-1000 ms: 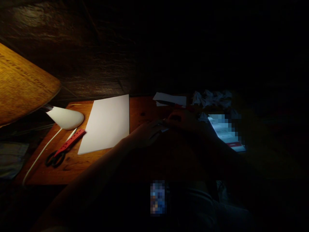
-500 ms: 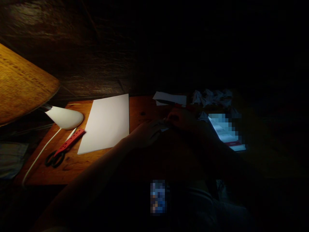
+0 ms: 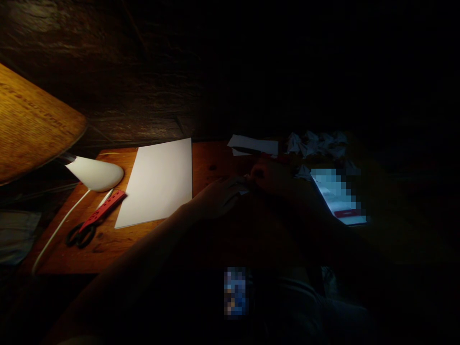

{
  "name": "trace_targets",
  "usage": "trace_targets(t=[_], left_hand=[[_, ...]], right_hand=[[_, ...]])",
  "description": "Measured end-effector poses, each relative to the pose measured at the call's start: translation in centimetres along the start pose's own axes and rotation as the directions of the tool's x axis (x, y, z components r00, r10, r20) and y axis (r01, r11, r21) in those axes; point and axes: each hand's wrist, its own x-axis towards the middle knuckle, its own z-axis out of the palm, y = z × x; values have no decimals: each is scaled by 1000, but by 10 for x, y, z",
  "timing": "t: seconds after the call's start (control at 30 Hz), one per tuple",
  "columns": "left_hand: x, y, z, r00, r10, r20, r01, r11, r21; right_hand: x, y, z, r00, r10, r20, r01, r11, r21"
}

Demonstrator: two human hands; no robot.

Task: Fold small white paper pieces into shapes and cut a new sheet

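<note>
In dim light at the middle of the table, my left hand (image 3: 220, 195) and my right hand (image 3: 269, 176) meet at a small piece of white paper (image 3: 243, 191). The fingers of my left hand lie over its left side. My right hand is closed in a pinch at the paper's far right edge. Much of the paper is hidden under the fingers, and its folds cannot be made out. Just beyond my right hand are white paper strips (image 3: 257, 143) with a dark slim object lying across them.
At left, a large white sheet (image 3: 158, 182) lies near a lamp (image 3: 98, 173) and scissors (image 3: 81, 235) with black handles and a red perforated cover. Several crumpled or folded paper pieces (image 3: 311, 143) sit at the back right. A lit phone (image 3: 338, 196) lies by my right forearm.
My right hand has shifted very slightly downward and the phone's screen content looks different. My left hand stays in place on the paper.
</note>
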Motion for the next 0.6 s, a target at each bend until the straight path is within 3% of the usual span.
trace_targets(t=[0.23, 0.47, 0.6], left_hand=[[-1, -1, 1, 1000, 14, -4, -14, 1000, 26], [-2, -1, 1, 1000, 21, 11, -22, 994, 107], [0, 3, -1, 1000, 19, 17, -21, 990, 138]], right_hand=[[-2, -15, -5, 997, 81, 19, -80, 996, -40], [-1, -11, 8, 994, 95, -48, -97, 995, -27], [-3, -16, 4, 993, 113, -45, -115, 993, -33]])
